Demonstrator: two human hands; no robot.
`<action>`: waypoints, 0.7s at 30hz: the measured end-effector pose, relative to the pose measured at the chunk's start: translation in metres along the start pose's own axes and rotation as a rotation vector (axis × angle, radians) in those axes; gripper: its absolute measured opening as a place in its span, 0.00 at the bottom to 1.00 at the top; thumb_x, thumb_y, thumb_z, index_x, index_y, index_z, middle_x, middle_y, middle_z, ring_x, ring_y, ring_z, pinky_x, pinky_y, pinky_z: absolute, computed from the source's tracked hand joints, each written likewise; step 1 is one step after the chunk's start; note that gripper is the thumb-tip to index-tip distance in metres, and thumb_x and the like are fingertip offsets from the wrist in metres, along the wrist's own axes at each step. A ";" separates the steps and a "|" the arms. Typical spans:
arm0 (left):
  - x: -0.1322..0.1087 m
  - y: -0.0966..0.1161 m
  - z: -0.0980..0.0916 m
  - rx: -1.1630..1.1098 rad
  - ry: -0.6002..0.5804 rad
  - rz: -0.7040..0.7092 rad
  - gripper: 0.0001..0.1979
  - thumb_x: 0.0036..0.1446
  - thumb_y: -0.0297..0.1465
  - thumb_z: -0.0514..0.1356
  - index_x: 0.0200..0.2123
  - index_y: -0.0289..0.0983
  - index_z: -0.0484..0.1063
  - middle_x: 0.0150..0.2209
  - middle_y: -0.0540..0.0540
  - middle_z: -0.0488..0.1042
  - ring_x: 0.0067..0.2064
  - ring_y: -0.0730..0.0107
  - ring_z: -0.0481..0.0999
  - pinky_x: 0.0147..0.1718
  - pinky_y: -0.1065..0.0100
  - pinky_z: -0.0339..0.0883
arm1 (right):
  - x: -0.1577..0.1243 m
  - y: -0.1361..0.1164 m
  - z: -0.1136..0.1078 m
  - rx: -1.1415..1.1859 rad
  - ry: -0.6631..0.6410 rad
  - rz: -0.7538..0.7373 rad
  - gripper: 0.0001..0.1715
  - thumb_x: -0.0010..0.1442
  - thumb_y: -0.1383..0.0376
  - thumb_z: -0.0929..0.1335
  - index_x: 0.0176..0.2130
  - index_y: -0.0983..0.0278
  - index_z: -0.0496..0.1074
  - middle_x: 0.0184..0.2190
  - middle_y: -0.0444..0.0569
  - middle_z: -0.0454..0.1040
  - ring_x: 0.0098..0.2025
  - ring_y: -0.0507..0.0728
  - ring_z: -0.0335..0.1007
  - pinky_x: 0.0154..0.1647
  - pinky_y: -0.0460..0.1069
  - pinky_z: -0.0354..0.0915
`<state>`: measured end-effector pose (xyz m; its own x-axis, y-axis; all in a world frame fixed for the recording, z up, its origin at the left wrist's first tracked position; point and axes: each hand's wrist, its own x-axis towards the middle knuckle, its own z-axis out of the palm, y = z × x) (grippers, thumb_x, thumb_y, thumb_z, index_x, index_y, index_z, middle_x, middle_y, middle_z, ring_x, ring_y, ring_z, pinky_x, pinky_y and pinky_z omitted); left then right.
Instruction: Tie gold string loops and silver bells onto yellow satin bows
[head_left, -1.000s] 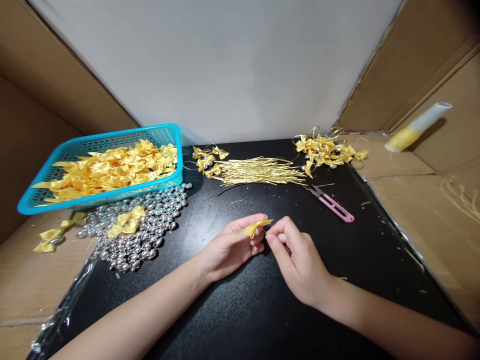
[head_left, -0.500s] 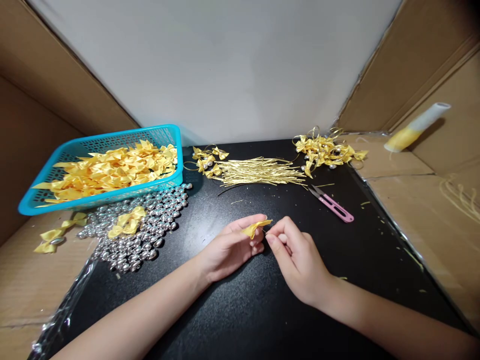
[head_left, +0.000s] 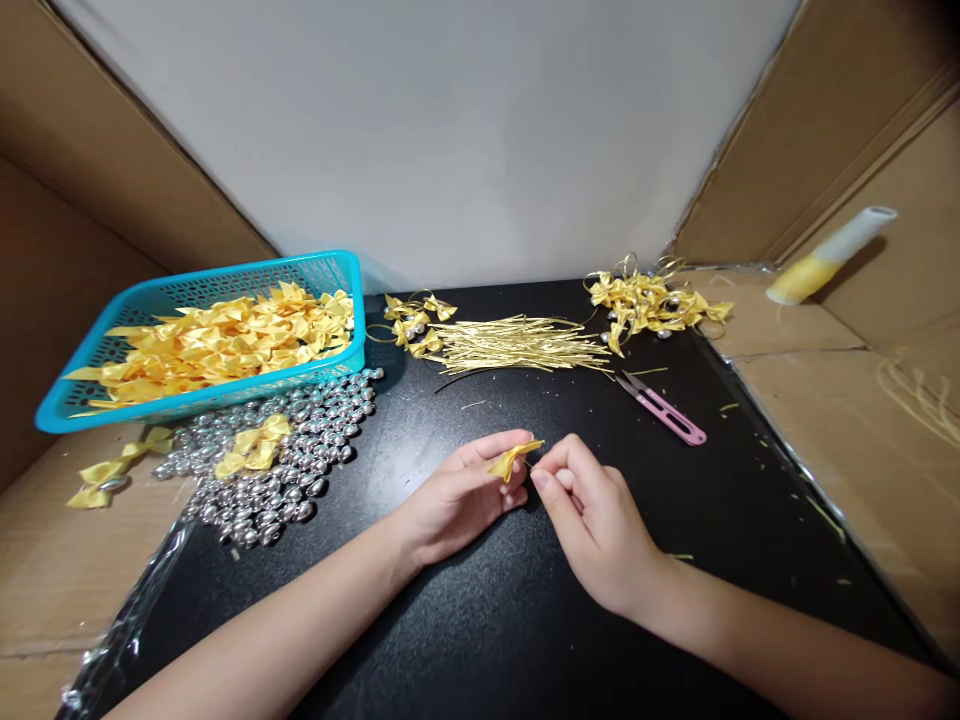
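My left hand is closed on a yellow ribbon bow, held between thumb and fingers above the black table. Close beside it, my right hand pinches a thin cord or thread that runs to the bow; only a short length of it shows. Whether a bead sits behind the bow I cannot tell. Beyond the hands lies a bundle of gold cords. To the right of that bundle are pink thread snips.
A blue basket full of yellow bows stands at the left. Silver beads spread in front of it, with some bows on top. Bows with cord loops are heaped at the back right, near a thread cone.
Hardly anything differs. The bow in my left hand has tilted or shifted very slightly, and both hands keep their places.
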<state>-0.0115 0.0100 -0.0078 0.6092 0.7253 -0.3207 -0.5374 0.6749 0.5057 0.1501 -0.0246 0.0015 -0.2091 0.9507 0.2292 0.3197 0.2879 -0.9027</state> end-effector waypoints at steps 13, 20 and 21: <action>-0.001 -0.004 0.001 0.148 0.018 0.040 0.12 0.45 0.29 0.72 0.36 0.38 0.80 0.34 0.48 0.80 0.36 0.71 0.76 0.43 0.66 0.63 | -0.002 -0.001 0.001 -0.022 0.008 -0.012 0.08 0.64 0.69 0.59 0.32 0.61 0.60 0.22 0.40 0.66 0.18 0.48 0.61 0.21 0.44 0.55; -0.002 -0.006 0.000 0.160 0.009 0.081 0.10 0.44 0.29 0.72 0.34 0.40 0.81 0.33 0.49 0.78 0.35 0.74 0.73 0.42 0.67 0.62 | -0.004 0.000 0.002 -0.002 -0.001 -0.007 0.07 0.65 0.68 0.59 0.33 0.61 0.60 0.24 0.42 0.69 0.22 0.50 0.66 0.24 0.44 0.59; -0.002 -0.006 0.000 0.169 0.009 0.096 0.10 0.44 0.29 0.72 0.34 0.40 0.81 0.33 0.49 0.78 0.35 0.74 0.73 0.41 0.68 0.61 | -0.004 0.001 0.002 0.004 -0.001 -0.011 0.07 0.65 0.68 0.59 0.33 0.61 0.60 0.24 0.42 0.69 0.22 0.50 0.66 0.24 0.44 0.60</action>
<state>-0.0092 0.0046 -0.0103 0.5537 0.7872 -0.2714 -0.4871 0.5706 0.6611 0.1496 -0.0287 -0.0009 -0.2135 0.9472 0.2391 0.3137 0.2983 -0.9014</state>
